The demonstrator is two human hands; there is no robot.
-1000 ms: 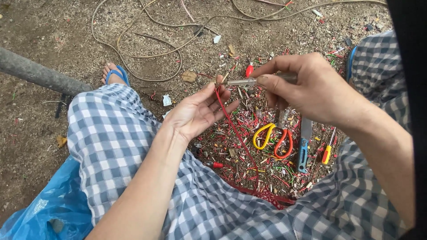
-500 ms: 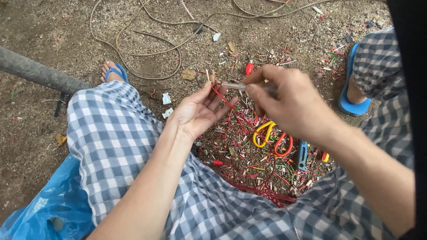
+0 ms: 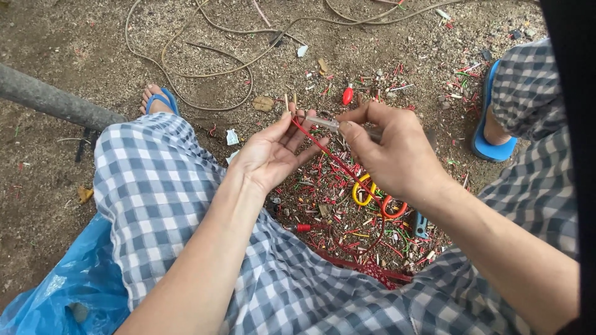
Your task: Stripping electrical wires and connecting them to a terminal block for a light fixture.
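Pinched between the left hand [image 3: 273,155] fingers, the red wire [image 3: 323,152] crosses to the right hand [image 3: 397,155], closed around a small blade [image 3: 323,122] (above the scrap pile [image 3: 347,223]); light, shallow strokes away from the fingers seem advisable.

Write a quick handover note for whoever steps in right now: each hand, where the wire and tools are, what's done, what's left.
Left hand: palm up, fingers pinching the red wire at its top end.
Right hand: holds a thin metal tool against the wire near the left fingertips.
The wire runs down toward the lap.
Done: pile of cut wire scraps on the ground.
Left: this wire is in one piece.
Yellow and orange loops lie below.
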